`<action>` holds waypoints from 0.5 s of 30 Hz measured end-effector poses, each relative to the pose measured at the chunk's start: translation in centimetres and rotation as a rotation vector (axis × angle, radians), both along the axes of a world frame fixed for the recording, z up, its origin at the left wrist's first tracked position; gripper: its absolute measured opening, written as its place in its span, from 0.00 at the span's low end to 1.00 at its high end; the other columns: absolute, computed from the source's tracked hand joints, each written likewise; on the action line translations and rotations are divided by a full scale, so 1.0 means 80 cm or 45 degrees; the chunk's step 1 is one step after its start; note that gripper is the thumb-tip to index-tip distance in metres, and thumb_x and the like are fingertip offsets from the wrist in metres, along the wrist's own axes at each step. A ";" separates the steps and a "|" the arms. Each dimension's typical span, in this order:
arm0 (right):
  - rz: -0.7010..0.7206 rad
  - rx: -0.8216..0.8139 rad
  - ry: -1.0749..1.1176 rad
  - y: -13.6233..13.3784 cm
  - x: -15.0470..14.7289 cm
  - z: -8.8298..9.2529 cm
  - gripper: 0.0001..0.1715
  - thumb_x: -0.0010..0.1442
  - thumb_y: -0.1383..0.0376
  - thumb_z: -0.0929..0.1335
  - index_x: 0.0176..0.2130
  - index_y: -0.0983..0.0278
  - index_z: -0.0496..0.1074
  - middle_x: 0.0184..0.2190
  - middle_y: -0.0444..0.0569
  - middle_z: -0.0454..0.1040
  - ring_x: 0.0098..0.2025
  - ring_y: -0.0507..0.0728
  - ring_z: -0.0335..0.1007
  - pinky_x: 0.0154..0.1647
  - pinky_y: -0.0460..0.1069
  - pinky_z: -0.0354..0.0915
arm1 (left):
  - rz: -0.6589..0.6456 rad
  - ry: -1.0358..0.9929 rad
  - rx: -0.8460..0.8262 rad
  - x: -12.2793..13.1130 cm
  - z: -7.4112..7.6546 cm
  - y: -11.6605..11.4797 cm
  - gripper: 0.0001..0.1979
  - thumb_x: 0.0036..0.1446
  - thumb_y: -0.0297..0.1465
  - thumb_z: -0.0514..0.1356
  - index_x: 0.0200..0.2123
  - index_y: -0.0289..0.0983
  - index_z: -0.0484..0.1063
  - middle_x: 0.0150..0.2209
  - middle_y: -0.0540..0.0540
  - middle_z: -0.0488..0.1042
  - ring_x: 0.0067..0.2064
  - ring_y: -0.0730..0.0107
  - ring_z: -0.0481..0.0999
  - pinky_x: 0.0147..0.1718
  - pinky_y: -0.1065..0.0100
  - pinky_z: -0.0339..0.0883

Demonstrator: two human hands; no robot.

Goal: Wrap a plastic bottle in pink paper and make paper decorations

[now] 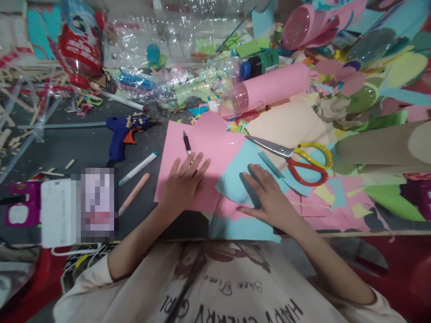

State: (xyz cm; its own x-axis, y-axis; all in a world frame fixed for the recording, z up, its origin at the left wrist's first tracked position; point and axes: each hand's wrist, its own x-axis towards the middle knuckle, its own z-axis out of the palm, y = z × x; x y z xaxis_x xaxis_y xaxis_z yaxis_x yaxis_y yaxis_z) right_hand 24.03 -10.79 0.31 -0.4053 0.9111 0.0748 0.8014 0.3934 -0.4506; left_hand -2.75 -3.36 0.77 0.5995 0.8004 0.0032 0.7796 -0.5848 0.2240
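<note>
My left hand (183,184) lies flat with fingers spread on a pink paper sheet (205,143). A black pen (186,143) pokes out from under its fingers, pointing away from me. My right hand (266,193) rests palm down, fingers stretched, on a light blue paper piece (235,175) that overlaps the pink sheet. Scissors (296,157) with yellow and red handles lie open just beyond my right hand, on peach and blue paper.
A blue glue gun (123,132), a white marker (138,168) and a pink marker (134,193) lie left of the pink sheet. A plastic bottle wrapped in pink paper (266,87) lies behind. Coloured paper scraps cover the right side; a white phone (57,211) sits at the left.
</note>
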 end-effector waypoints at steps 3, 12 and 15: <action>-0.018 0.034 0.010 -0.010 0.000 -0.001 0.49 0.59 0.43 0.67 0.69 0.60 0.50 0.68 0.64 0.58 0.70 0.72 0.52 0.63 0.71 0.60 | 0.019 0.024 -0.006 -0.010 0.003 0.005 0.24 0.67 0.30 0.49 0.64 0.38 0.62 0.65 0.36 0.64 0.68 0.50 0.61 0.62 0.45 0.58; -0.089 0.219 0.250 -0.011 -0.016 0.000 0.06 0.63 0.68 0.65 0.41 0.60 0.71 0.48 0.57 0.78 0.54 0.64 0.75 0.49 0.62 0.73 | -0.051 -0.250 0.014 -0.006 0.024 -0.006 0.20 0.66 0.29 0.51 0.61 0.36 0.64 0.63 0.34 0.66 0.66 0.53 0.64 0.61 0.49 0.62; -0.135 0.151 0.383 -0.014 -0.020 0.009 0.05 0.63 0.68 0.64 0.39 0.59 0.69 0.48 0.56 0.79 0.52 0.62 0.76 0.47 0.60 0.74 | -0.070 -0.531 -0.159 0.003 0.032 -0.020 0.19 0.67 0.27 0.49 0.59 0.38 0.65 0.54 0.37 0.73 0.57 0.61 0.73 0.51 0.60 0.73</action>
State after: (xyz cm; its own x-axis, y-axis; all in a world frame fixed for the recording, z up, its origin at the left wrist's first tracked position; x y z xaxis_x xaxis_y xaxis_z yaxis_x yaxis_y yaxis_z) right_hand 22.40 -11.88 1.07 -0.2520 0.9249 0.2849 0.6787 0.3787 -0.6292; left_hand -2.48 -4.95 3.35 0.6092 0.7768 0.1594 0.5758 -0.5715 0.5847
